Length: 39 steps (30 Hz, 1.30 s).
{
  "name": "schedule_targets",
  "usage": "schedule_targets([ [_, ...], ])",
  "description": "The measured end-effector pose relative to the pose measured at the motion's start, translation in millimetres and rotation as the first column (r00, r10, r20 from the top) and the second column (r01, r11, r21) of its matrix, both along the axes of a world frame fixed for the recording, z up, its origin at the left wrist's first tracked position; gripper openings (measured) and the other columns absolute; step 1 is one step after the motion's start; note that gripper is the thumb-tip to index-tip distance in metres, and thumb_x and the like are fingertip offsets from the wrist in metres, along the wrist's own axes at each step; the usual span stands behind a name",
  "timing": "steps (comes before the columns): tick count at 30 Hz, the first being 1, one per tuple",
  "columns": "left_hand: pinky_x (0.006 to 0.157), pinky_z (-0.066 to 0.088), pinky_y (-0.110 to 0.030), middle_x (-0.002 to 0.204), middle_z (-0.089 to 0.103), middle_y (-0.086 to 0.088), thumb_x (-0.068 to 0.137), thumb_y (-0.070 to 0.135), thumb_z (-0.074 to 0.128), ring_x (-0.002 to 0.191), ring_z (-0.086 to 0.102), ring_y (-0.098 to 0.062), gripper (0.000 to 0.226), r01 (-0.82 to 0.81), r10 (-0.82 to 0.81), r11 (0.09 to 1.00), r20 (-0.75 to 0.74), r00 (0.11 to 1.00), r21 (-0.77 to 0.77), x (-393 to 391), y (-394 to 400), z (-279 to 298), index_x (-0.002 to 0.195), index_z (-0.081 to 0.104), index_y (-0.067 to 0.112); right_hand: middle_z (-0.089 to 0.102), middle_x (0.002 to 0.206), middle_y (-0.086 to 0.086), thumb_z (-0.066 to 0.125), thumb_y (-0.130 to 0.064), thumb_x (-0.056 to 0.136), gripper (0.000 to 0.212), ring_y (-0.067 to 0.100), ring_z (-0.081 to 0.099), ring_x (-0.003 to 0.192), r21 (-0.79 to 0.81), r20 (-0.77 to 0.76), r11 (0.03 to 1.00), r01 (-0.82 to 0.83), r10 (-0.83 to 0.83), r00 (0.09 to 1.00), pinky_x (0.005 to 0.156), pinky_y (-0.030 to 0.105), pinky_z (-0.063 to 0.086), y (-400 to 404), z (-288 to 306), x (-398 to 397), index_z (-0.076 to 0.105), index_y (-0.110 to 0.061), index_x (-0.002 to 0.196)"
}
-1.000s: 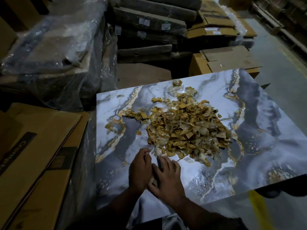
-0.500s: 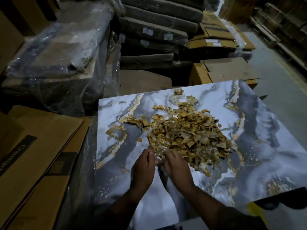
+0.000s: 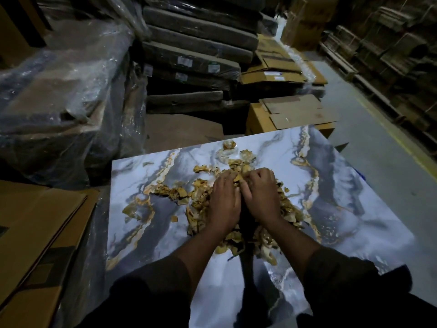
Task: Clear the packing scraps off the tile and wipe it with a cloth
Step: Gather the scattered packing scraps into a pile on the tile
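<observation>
While hands [image 3: 246,200] cover scraps [image 3: 201,197], cartons [image 3: 293,114] border the tile [image 3: 343,209].

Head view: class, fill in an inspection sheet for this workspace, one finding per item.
Surface: marbled tile, glossy, partly covered.
Job's things: packing scraps piled mid-tile; no cloth seen.
Clutter: stray scraps toward the left edge.
Hands: left hand and right hand side by side, palms down on the pile, fingers bent into it.
Cables: nothing seen.
Surroundings: cardboard boxes left, plastic-wrapped stacks behind.
</observation>
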<state>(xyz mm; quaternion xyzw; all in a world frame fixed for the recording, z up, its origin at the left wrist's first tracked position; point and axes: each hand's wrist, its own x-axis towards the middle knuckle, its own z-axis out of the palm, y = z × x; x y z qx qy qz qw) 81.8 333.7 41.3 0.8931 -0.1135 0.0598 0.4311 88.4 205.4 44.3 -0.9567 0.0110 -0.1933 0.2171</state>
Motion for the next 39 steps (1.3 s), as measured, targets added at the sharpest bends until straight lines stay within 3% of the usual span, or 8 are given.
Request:
schedule_targets([
  [4, 0.126, 0.012, -0.032, 0.165, 0.028, -0.01, 0.108, 0.016, 0.036, 0.154, 0.02, -0.023, 0.049, 0.097, -0.083, 0.981, -0.088, 0.993, 0.166, 7.7, -4.2, -22.2, 0.155, 0.032, 0.008, 0.055, 0.121, 0.005, 0.045, -0.045, 0.102, 0.036, 0.027, 0.047, 0.117, -0.084, -0.126, 0.995, -0.05, 0.039, 0.991, 0.105, 0.046, 0.033, -7.8, -29.1, 3.8, 0.066, -0.021, 0.117],
  [8, 0.114, 0.037, -0.037, 0.145, 0.052, -0.008, 0.104, 0.012, 0.046, 0.134, 0.047, -0.023, 0.039, 0.062, -0.056, 0.997, -0.134, 0.989, 0.045, 2.3, -6.6, -36.0, 0.143, 0.052, 0.011, 0.047, 0.144, 0.0, 0.03, -0.06, 0.099, 0.054, 0.023, 0.036, 0.137, -0.066, -0.232, 0.989, -0.133, 0.115, 0.966, 0.113, 0.052, 0.024, -11.1, -49.1, -2.3, 0.06, -0.029, 0.132],
  [14, 0.086, 0.049, -0.034, 0.114, 0.059, 0.0, 0.099, 0.016, 0.043, 0.102, 0.057, -0.014, 0.027, -0.127, 0.122, 0.978, -0.039, 0.992, -0.166, 1.0, -9.7, -25.9, 0.119, 0.061, 0.015, 0.047, 0.145, -0.009, 0.046, -0.069, 0.09, 0.061, 0.013, 0.037, 0.138, 0.046, -0.053, 0.977, -0.209, 0.212, 0.976, 0.116, 0.046, 0.018, -20.9, -28.8, 8.6, 0.053, -0.032, 0.138],
  [22, 0.087, 0.048, -0.028, 0.105, 0.053, 0.006, 0.099, 0.011, 0.039, 0.098, 0.053, -0.007, 0.029, -0.467, 0.495, 0.856, 0.095, 0.863, -0.221, 47.3, 15.2, -15.9, 0.112, 0.065, 0.017, 0.051, 0.137, -0.008, 0.036, -0.067, 0.097, 0.058, 0.013, 0.042, 0.133, 0.214, 0.037, 0.941, -0.261, 0.259, 0.965, 0.111, 0.048, 0.03, -36.9, 3.6, 58.2, 0.053, -0.027, 0.135],
  [26, 0.096, 0.049, -0.04, 0.117, 0.05, 0.001, 0.097, 0.016, 0.053, 0.111, 0.054, -0.021, 0.023, -0.655, 0.659, 0.749, 0.014, 0.752, -0.099, 78.5, 45.6, -34.7, 0.118, 0.061, 0.02, 0.053, 0.134, -0.001, 0.059, -0.048, 0.097, 0.042, 0.021, 0.043, 0.131, 0.307, -0.153, 0.947, -0.093, 0.145, 0.978, 0.107, 0.045, 0.033, -47.8, -6.0, 108.2, 0.059, -0.022, 0.13],
  [31, 0.117, 0.032, -0.049, 0.148, 0.044, -0.018, 0.085, 0.027, 0.074, 0.141, 0.036, -0.036, 0.065, -0.761, 0.778, 0.628, -0.138, 0.612, 0.163, 95.5, 83.4, -72.1, 0.141, 0.048, 0.007, 0.052, 0.136, 0.01, 0.071, -0.034, 0.093, 0.042, 0.029, 0.043, 0.132, 0.349, -0.26, 0.937, -0.031, 0.129, 0.957, 0.111, 0.05, 0.036, -70.3, -27.4, 170.6, 0.061, -0.018, 0.13],
  [35, 0.125, 0.015, -0.046, 0.158, 0.034, -0.018, 0.087, 0.038, 0.074, 0.151, 0.023, -0.033, 0.075, -0.695, 0.738, 0.675, -0.212, 0.64, 0.248, 108.5, 82.2, -95.1, 0.148, 0.043, 0.007, 0.045, 0.148, 0.008, 0.072, -0.042, 0.09, 0.058, 0.029, 0.035, 0.14, 0.302, -0.325, 0.944, -0.132, 0.232, 0.917, 0.114, 0.049, 0.033, -77.3, -49.9, 208.8, 0.054, -0.022, 0.142],
  [39, 0.12, 0.028, -0.046, 0.146, 0.046, -0.016, 0.093, 0.037, 0.069, 0.141, 0.036, -0.033, 0.061, -0.558, 0.581, 0.813, -0.182, 0.793, 0.166, 133.0, 61.5, -102.3, 0.142, 0.049, 0.005, 0.029, 0.163, 0.001, 0.07, -0.062, 0.085, 0.077, 0.026, 0.024, 0.148, 0.172, -0.428, 0.945, -0.28, 0.328, 0.842, 0.117, 0.051, 0.027, -71.8, -72.4, 235.5, 0.042, -0.034, 0.151],
])
